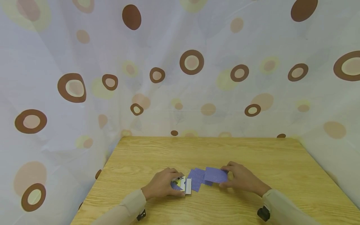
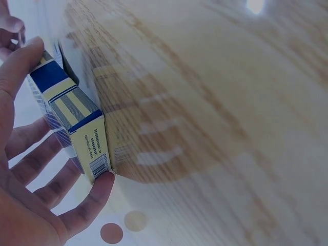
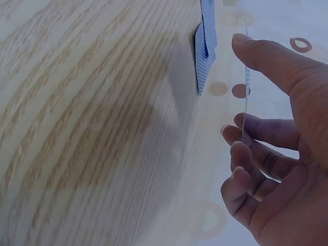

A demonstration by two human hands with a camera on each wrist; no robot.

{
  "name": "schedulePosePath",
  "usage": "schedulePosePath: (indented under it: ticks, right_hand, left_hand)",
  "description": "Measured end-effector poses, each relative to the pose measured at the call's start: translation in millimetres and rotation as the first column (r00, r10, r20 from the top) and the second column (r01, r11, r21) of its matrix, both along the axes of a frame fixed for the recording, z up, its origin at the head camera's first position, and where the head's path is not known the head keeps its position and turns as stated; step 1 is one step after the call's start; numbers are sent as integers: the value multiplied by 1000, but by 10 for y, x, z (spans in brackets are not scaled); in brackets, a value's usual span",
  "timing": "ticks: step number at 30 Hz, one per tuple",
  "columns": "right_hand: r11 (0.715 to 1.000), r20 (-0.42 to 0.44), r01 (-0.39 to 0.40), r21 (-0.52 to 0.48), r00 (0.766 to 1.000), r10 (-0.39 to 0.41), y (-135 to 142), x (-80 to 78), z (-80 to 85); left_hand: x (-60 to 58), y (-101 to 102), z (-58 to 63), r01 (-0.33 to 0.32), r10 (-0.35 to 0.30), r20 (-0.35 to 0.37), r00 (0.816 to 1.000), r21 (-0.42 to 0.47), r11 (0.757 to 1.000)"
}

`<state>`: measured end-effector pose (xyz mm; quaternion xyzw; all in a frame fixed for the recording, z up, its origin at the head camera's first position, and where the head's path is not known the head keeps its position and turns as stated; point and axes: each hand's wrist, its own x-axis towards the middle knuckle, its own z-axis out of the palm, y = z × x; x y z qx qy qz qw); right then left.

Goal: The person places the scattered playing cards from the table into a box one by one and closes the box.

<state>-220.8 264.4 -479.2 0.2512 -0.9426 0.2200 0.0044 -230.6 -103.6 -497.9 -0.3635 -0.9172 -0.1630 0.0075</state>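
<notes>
My left hand [image 1: 160, 185] grips a playing card box [image 2: 72, 105] between thumb and fingers. In the head view an ace design shows on the box top, and a white flap [image 1: 188, 186] stands out at its right end. My right hand [image 1: 244, 177] pinches a blue-backed playing card [image 1: 216, 175] by its right edge, thumb on one side and fingers on the other. In the right wrist view this card [image 3: 246, 77] appears edge-on, lifted off the table. Several blue-backed cards [image 1: 194, 180] lie overlapping between the hands, partly covered by the held card.
The wooden table [image 1: 211, 153] stretches out beyond both hands to a white curtain [image 1: 168, 40] with brown circles, which also hangs along both sides. Each wrist carries a dark strap piece [image 1: 263, 213] below its light sleeve [image 1: 284, 207].
</notes>
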Motion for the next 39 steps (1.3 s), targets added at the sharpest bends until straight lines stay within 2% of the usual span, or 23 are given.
schedulePosePath:
  ticks: [6, 14, 23, 30, 39]
  right_hand:
    - [1000, -16, -20, -8, 1000, 20, -46, -13, -8]
    - [999, 5, -28, -26, 1000, 28, -124, -13, 7]
    - [998, 37, -36, -46, 999, 38, -212, 11, 60]
    - [998, 85, -36, -44, 996, 40, -249, 46, 68]
    - [999, 58, -38, -35, 998, 40, -314, 52, 69]
  left_hand:
    - [-1, -1, -3, 3, -3, 4, 1000, 6, 1000]
    - [-4, 2, 3, -1, 0, 15, 1000, 10, 1000]
    - [5, 8, 10, -15, 15, 30, 999, 1, 1000]
    - [10, 1, -31, -18, 17, 47, 999, 7, 1000]
    - [-11, 5, -25, -16, 15, 41, 999, 16, 1000]
